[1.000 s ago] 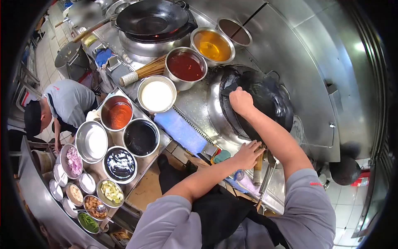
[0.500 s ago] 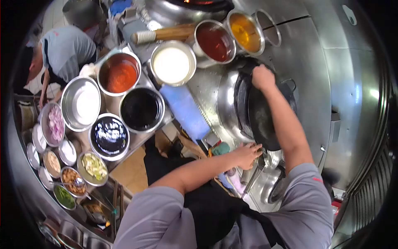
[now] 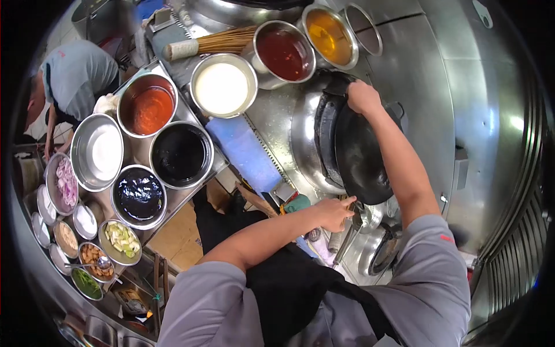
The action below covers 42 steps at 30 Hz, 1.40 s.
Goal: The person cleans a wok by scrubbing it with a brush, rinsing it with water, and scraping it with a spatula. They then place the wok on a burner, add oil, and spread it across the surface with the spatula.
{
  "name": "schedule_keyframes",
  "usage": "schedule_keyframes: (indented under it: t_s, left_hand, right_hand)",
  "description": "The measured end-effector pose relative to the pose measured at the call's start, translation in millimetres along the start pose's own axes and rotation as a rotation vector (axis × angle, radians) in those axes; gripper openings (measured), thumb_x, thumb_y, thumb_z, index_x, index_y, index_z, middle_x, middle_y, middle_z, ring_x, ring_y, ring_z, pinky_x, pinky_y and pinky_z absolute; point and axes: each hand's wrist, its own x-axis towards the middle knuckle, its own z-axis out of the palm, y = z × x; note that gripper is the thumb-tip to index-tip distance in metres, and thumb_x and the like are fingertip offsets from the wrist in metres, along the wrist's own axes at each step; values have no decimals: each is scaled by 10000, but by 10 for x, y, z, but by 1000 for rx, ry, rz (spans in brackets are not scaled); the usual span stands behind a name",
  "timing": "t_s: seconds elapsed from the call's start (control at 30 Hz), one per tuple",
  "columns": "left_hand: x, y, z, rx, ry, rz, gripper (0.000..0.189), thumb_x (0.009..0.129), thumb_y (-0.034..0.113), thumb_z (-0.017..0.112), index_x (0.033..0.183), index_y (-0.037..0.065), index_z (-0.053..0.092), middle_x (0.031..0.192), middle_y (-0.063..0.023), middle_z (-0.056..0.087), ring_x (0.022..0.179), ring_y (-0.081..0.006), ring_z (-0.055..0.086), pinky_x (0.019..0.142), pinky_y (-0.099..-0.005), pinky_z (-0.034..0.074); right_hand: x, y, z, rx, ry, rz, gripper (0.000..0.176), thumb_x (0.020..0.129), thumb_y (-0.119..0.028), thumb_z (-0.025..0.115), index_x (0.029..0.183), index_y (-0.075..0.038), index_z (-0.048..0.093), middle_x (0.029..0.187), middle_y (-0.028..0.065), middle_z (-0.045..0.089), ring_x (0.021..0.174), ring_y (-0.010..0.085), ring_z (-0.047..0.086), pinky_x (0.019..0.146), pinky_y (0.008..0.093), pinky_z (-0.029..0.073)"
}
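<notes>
A black wok (image 3: 361, 156) stands tilted on its side against the round stove ring (image 3: 303, 130). My right hand (image 3: 364, 97) is closed on its far edge, beside something dark that may be a cloth. Close to the wok's near edge is my left hand (image 3: 334, 214), index finger stretched out and the other fingers partly bent, with nothing visible in it. A metal utensil with a long handle (image 3: 346, 246) lies just below that hand. A small ear handle (image 3: 397, 108) shows on the wok's right side.
Left of me are pots of red sauce (image 3: 149, 110), dark liquid (image 3: 181, 155) and white liquid (image 3: 224, 88), plus bowls of chopped ingredients (image 3: 120, 240). A bamboo brush (image 3: 214, 43) and a blue cloth (image 3: 245, 153) lie nearby. Another person (image 3: 81, 75) bends over at upper left.
The wok is tilted up further, with my right hand still on its edge. My left hand has drawn back slightly and its index finger now points out. The whole view has shifted a little.
</notes>
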Motion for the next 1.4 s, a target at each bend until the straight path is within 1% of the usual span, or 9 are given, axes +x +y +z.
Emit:
schedule_keyframes:
  t_s: [0.07,0.57,0.73,0.9,1.03,1.13,1.27,1.33,1.4]
  left_hand:
    - [-4,10,-113,4,-75,-53,589,797,330,642,1357,185,532,1573,-103,198,1141,-326,580,935,-427,490]
    - [4,-47,-158,-64,-32,-29,550,814,342,620,1340,203,543,1562,-69,247,1120,-301,598,909,-426,506]
    - [58,-78,-99,-72,2,-22,576,821,353,619,1369,213,510,1557,-83,252,1137,-317,586,922,-430,498]
    - [17,22,-129,-79,-17,-35,587,819,347,636,1375,216,503,1554,-93,253,1174,-326,558,966,-427,469]
    - [-101,-2,-83,-132,4,-22,570,812,344,651,1354,216,528,1556,-117,245,1146,-337,572,956,-435,471]
    - [-464,-86,-90,-227,193,51,546,839,273,640,1364,197,513,1544,-102,276,1216,-340,521,994,-417,451]
    - [-1470,-107,-316,-437,503,-38,485,864,178,646,1331,109,536,1394,-128,500,1197,-283,552,991,-377,442]
    - [-2056,-55,-289,-781,521,-341,427,907,202,618,1314,95,552,1324,-121,552,1144,-215,578,972,-338,448]
    - [-2603,-202,69,-916,726,-437,450,907,207,632,1325,72,536,1274,-85,580,1062,-178,598,956,-325,451]
  right_hand:
    - [-27,-13,-173,-26,-29,-102,195,795,-86,577,938,-19,691,1058,207,646,958,388,658,808,471,543]
    - [325,386,126,78,20,-94,219,790,-112,592,960,-45,713,1062,196,665,1013,362,641,845,452,531]
    - [487,399,-191,4,-142,-114,204,785,-126,600,939,-75,723,1059,190,670,1008,355,641,847,443,529]
    - [152,420,-101,80,121,-177,211,773,-115,599,941,-95,725,1001,168,682,970,358,650,849,442,530]
    - [241,359,22,90,68,-183,227,774,-98,590,961,-65,714,1029,178,679,988,365,647,852,453,532]
    - [541,354,37,27,-60,-115,238,774,-92,588,973,-31,702,1057,193,673,1003,367,646,851,461,534]
    - [722,357,100,41,-109,-91,241,768,-76,585,971,3,688,1061,211,669,1008,378,644,850,464,534]
    - [613,373,76,78,-116,-87,240,773,-70,577,972,7,687,1070,214,665,1013,379,643,853,466,534]
    - [637,409,171,16,-76,-114,236,782,-83,574,970,1,690,1068,217,665,1007,381,645,852,466,534]
